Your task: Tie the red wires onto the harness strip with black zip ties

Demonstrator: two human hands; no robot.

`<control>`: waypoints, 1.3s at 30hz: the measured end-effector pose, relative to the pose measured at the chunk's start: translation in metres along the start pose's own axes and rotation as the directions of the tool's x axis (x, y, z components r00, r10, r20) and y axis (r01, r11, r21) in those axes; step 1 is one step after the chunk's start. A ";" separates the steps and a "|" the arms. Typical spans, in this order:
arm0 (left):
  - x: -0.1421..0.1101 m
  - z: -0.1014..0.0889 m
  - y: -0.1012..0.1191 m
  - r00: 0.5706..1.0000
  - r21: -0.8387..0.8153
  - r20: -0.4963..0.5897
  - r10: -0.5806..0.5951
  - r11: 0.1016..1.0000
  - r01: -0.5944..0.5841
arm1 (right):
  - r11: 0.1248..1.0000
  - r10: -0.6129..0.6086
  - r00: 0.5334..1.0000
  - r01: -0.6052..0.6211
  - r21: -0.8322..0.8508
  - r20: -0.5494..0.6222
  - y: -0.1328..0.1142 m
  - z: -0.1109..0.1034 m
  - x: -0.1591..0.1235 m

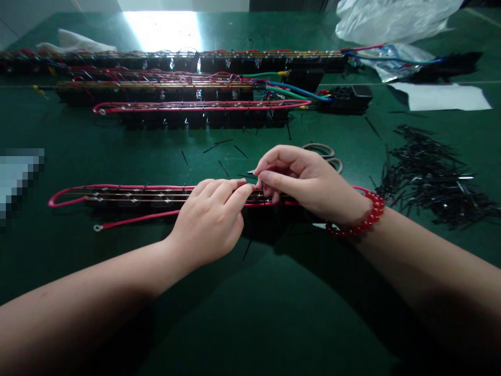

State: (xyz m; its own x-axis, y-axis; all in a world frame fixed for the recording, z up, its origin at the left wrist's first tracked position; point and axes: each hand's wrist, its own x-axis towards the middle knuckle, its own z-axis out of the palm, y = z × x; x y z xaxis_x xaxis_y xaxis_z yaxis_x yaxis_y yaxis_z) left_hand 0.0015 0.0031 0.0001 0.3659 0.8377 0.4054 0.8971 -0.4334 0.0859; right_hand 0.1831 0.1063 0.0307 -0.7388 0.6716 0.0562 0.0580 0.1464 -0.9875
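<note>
A long strip of black switch blocks with copper wires and a red wire (129,196) lies across the green table in front of me. My left hand (211,219) rests on its middle, fingers curled and pressed down on the red wire and the strip. My right hand (305,177), with a red bead bracelet (362,216) on its wrist, meets it from the right, fingers pinched on a thin pale-tipped thing, perhaps a cable tie, right over the strip. The red wire's loose end with a ring terminal (97,227) lies at the left.
Several finished wired strips (195,107) lie in rows at the back. A heap of black cable ties (434,180) is at the right, scissors (326,154) lie behind my right hand, and cut tie ends are scattered about. Plastic bags (391,21) and white paper (442,96) sit at the far right.
</note>
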 end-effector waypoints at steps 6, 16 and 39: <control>0.001 -0.001 0.000 1.000 0.009 0.020 0.001 1.000 -0.001 | 1.000 -0.001 1.000 0.001 0.011 0.009 0.000 0.000 0.000; 0.002 -0.001 0.000 1.000 0.029 0.029 0.010 1.000 -0.011 | 1.000 -0.006 1.000 0.006 0.004 0.013 0.001 0.000 0.001; 0.000 0.000 -0.001 0.999 0.045 0.031 0.018 0.999 -0.020 | 1.000 0.003 0.999 -0.003 -0.013 0.036 -0.001 0.000 0.000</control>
State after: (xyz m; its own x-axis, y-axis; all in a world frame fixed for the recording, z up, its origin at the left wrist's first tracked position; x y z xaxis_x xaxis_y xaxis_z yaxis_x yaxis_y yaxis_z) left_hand 0.0009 0.0037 0.0006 0.3897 0.8394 0.3788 0.9000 -0.4344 0.0369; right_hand 0.1830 0.1059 0.0319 -0.7620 0.6458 0.0477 0.0689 0.1541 -0.9856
